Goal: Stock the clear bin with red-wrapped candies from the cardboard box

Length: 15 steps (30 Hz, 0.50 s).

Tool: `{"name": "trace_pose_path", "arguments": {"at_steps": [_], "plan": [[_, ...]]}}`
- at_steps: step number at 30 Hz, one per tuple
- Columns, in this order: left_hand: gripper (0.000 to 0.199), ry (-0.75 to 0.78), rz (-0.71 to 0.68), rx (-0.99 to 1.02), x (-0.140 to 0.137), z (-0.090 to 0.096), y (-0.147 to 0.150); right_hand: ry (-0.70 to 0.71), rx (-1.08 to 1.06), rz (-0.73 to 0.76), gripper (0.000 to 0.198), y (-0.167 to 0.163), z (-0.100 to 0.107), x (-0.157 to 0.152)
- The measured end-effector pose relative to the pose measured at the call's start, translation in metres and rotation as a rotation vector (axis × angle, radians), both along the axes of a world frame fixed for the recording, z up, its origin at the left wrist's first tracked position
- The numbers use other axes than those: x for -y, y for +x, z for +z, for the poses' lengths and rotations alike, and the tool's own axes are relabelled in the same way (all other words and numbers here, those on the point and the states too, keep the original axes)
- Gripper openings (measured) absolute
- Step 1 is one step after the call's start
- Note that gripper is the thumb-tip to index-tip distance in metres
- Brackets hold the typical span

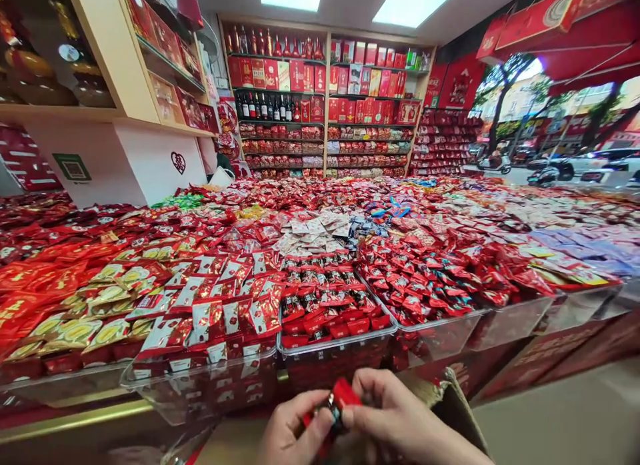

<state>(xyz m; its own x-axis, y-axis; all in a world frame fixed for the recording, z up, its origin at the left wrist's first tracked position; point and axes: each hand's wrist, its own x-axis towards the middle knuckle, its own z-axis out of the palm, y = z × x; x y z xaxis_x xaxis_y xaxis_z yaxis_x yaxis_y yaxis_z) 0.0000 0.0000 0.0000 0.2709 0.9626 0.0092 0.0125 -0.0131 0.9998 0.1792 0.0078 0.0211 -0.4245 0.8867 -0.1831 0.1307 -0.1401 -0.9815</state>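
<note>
**Red-and-black packet pinched in both our hands before a counter of sweets-sized wrappers**

Nearest to us, our left hand and right hand meet low in the view, just in front of the counter's edge. The left thumb and fingers are closed on one side of the small packet; the right thumb and fingertips nip its other side, so the fingers of both hands have almost no gap beyond the packet's own thickness. Blur and our own fingers hide part of it, and we cannot tell whether another lies beneath.

By our right forearm we see the torn edge of a cardboard box. Just past our hands stands a clear bin filled with rows of red and black packets. To its left, another clear tray holds red-and-white packets; to its right, glossy red packets are heaped up.

Farther in, we find a pile of white packets and, by the pillar, some green ones. At the back rise wooden shelves of bottles and red boxes, and outside on the right a scooter stands near trees.
</note>
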Motion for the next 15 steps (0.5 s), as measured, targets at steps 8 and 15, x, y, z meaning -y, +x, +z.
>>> {"name": "trace_pose_path", "arguments": {"at_steps": [8, 15], "plan": [[0.04, -0.032, -0.085, 0.012, -0.001, 0.011, 0.006, -0.208, -0.435, -0.16, 0.037, -0.021, -0.012, -0.008], [0.036, -0.049, -0.039, 0.013, 0.0, 0.008, 0.006, 0.03, -0.351, -0.18, 0.033, -0.016, -0.015, 0.002]]}}
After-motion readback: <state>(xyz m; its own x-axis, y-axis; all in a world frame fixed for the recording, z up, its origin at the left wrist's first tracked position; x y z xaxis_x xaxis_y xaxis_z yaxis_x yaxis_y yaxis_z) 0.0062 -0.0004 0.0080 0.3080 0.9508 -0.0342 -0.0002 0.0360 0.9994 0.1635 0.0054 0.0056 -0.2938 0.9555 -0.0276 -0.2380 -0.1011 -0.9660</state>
